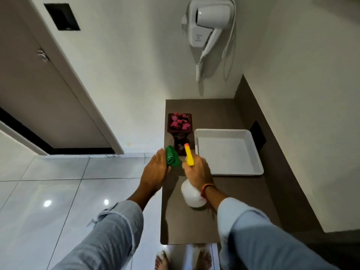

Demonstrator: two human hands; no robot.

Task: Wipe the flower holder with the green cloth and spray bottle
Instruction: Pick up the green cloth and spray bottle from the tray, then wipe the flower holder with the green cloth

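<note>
The flower holder (180, 131) is a dark square vase with pink flowers, standing at the far left of a brown counter (187, 223). My left hand (155, 170) holds a folded green cloth (172, 159) just left of the vase's base. My right hand (198, 171) grips a white spray bottle (191, 194) with a yellow head, its orange-tipped nozzle pointing at the lower part of the vase from close range.
A white rectangular tray (257, 152) lies on the counter right of the vase. A white hair dryer (206, 22) hangs on the wall above. A door (39, 90) and glossy tiled floor (58, 191) are to the left. A black wall socket (258, 133) sits behind the tray.
</note>
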